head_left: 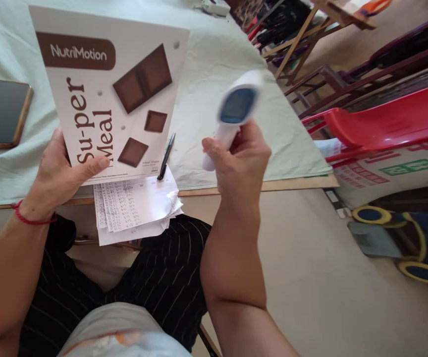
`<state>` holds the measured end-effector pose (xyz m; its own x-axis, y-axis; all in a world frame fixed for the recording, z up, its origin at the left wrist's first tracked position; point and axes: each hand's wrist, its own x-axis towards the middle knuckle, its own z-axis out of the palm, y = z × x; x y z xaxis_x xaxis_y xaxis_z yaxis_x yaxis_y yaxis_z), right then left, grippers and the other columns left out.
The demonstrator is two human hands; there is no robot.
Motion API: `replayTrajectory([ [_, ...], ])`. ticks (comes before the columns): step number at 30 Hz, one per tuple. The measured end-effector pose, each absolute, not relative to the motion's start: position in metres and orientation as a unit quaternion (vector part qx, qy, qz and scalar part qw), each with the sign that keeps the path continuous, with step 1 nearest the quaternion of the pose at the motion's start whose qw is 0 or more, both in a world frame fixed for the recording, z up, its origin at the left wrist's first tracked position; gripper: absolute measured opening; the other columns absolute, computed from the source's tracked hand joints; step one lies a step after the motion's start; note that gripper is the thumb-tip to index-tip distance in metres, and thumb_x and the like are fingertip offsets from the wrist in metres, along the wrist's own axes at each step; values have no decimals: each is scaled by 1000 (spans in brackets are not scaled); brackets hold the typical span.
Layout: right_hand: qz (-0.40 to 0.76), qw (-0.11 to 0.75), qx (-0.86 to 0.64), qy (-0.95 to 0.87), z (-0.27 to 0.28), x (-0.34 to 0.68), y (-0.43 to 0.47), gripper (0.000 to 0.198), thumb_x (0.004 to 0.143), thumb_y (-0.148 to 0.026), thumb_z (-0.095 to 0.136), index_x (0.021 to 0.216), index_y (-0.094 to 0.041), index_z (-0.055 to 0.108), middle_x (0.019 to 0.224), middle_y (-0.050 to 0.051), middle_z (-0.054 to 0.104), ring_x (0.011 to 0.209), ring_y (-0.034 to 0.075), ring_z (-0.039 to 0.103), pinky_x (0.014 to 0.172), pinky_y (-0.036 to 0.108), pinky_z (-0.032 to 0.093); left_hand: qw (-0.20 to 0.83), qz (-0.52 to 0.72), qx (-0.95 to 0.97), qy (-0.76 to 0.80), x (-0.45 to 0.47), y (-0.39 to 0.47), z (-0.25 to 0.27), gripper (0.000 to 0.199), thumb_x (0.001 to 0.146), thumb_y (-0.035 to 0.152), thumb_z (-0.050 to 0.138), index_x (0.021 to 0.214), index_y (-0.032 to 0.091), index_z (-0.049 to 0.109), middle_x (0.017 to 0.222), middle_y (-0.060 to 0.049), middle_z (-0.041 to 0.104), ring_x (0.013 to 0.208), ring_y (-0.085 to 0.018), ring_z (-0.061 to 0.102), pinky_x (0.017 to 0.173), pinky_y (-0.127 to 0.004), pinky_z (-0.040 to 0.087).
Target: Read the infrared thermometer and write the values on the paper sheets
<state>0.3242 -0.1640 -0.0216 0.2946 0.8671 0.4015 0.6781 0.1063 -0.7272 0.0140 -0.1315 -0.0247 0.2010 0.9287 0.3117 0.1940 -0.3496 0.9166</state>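
My left hand (63, 168) grips the lower left corner of a white and brown NutriMotion meal box (98, 99), thumb over its front. The box tilts, with its printed face toward me. In my right hand (243, 148) is a white infrared thermometer (225, 131), its fingers wrapped round the handle. The blue-rimmed screen (238, 105) faces me, and its upper end is blurred by motion. Below the box a stack of handwritten papers (135, 210) hangs over the table edge. A black pen (166, 156) lies on the papers and the cloth, right of the box.
A phone in a brown case (4, 114) lies at the left on the pale green tablecloth (206, 54). A small white object (216, 7) sits at the far edge. To the right stand a red plastic chair (381, 126), a white printed sack (392, 173) and a yellow-blue wheeled toy (418, 238).
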Motion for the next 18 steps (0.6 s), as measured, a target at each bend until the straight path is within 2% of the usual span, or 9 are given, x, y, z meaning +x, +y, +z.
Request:
replayTrajectory([
  [2, 253, 594, -555, -525, -10, 285, -187, 31, 83, -41, 71, 109, -28, 60, 98, 1, 63, 84, 18, 66, 77, 38, 61, 402, 468, 676, 403, 15, -134, -23, 69, 79, 64, 91, 121, 19, 62, 124, -9, 76, 112, -30, 72, 92, -48, 64],
  [3, 359, 621, -493, -493, -5, 265, -199, 32, 79, -39, 75, 106, -29, 60, 93, -2, 62, 75, 15, 64, 70, 35, 61, 409, 468, 676, 396, 16, -135, -22, 65, 81, 64, 90, 120, 20, 62, 126, -8, 76, 113, -30, 72, 93, -48, 64],
  [5, 552, 584, -392, -447, 1, 227, -222, 29, 77, -36, 80, 96, -29, 60, 81, -5, 59, 61, 12, 57, 55, 29, 54, 415, 469, 676, 389, 17, -137, -22, 60, 84, 63, 87, 117, 21, 61, 127, -7, 76, 114, -30, 72, 94, -49, 64],
  [7, 660, 528, -365, -390, 1, 200, -236, 26, 76, -32, 81, 84, -26, 56, 72, -7, 55, 54, 9, 50, 51, 27, 47, 401, 479, 677, 390, 18, -138, -23, 59, 86, 64, 85, 117, 21, 60, 125, -6, 76, 111, -29, 72, 93, -50, 64],
  [12, 662, 510, -436, -336, -11, 182, -238, 33, 68, -33, 82, 84, -25, 53, 63, -9, 51, 52, 10, 48, 54, 29, 42, 334, 478, 698, 415, 19, -136, -26, 66, 85, 72, 81, 117, 18, 61, 121, -8, 77, 107, -28, 73, 91, -48, 65],
  [18, 665, 493, -431, -359, -15, 189, -229, 25, 72, -33, 78, 82, -24, 57, 64, -7, 57, 56, 11, 54, 57, 29, 47, 333, 482, 683, 436, 20, -133, -26, 72, 71, 71, 92, 110, 18, 63, 114, -6, 79, 102, -28, 74, 89, -47, 66],
])
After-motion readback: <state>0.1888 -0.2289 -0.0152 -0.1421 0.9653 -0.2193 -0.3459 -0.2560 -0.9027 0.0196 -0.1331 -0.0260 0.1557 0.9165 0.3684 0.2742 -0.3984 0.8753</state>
